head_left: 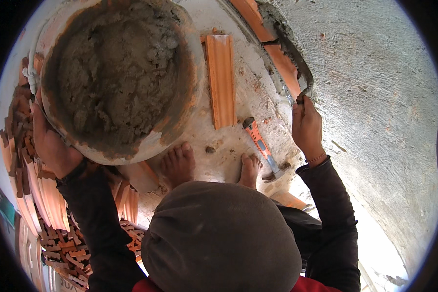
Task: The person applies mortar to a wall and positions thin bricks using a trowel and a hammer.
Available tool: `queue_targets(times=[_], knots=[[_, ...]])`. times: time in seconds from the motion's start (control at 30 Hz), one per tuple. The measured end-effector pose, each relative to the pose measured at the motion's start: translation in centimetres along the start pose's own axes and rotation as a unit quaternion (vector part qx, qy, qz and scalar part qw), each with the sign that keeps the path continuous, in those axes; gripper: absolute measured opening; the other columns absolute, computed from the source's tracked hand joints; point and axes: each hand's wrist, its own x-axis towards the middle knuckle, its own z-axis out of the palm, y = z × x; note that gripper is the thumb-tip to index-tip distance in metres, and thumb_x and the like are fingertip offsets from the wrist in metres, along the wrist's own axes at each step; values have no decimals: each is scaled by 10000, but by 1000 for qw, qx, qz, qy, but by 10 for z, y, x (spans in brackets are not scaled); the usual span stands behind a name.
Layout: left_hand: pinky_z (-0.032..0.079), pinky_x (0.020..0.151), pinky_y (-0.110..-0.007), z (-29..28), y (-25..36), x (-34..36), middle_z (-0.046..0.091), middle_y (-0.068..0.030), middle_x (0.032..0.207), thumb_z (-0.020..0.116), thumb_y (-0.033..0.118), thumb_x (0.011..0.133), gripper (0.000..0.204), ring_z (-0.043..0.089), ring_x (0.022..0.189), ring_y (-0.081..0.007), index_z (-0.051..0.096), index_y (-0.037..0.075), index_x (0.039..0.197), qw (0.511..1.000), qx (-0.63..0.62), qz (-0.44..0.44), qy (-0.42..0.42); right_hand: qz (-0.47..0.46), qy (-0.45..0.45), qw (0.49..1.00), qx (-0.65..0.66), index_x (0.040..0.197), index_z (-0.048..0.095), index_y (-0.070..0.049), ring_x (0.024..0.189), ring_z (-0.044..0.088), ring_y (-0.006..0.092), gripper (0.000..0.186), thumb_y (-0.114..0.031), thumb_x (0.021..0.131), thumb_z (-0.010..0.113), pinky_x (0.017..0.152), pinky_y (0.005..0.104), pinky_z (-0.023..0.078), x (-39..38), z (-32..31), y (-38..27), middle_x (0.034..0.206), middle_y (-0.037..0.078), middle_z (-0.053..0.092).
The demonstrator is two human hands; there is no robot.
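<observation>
On the left, my left hand (54,148) is closed beside the outer wall of a round basin (195,82) of wet grey mortar (117,73). Its fingertips are partly hidden; a pale cord (30,73) and orange clay lie close to them, and what they grip is unclear. At the right, my right hand (307,129) is pinched at the lower end of a row of clay skirting tiles (283,65) along the wall. Something small and dark shows at its fingertips, too small to name. Dark mortar (297,56) lines the tiles' wall-side edge.
A grooved clay tile (221,80) lies on the floor between basin and wall. Below it, a hammer (263,148) with an orange-black handle rests near my bare feet (179,163). Stacked clay tiles (44,194) stand at the left. A rough plastered wall (374,112) rises at the right.
</observation>
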Motion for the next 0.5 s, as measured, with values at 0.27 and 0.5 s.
queue_targets(times=[0.27,0.5], knots=[[446,1088,-415,1,2,1,553,-145,1396,361,321,1089,479,553,1266,-268,460,-5,1426,1000,4,-1,4,-13,9,1000,11,1181,545,88,757,642,444,286,-87,957,570,639,494,485,5,-1,-1,867,277,643],[436,1098,-417,3,1,0,552,-145,1399,357,316,1088,476,548,1272,-268,462,-3,1425,1000,-3,-4,0,-19,21,1000,5,1166,546,78,724,636,447,267,-82,954,572,623,498,479,5,-1,-5,831,266,638]])
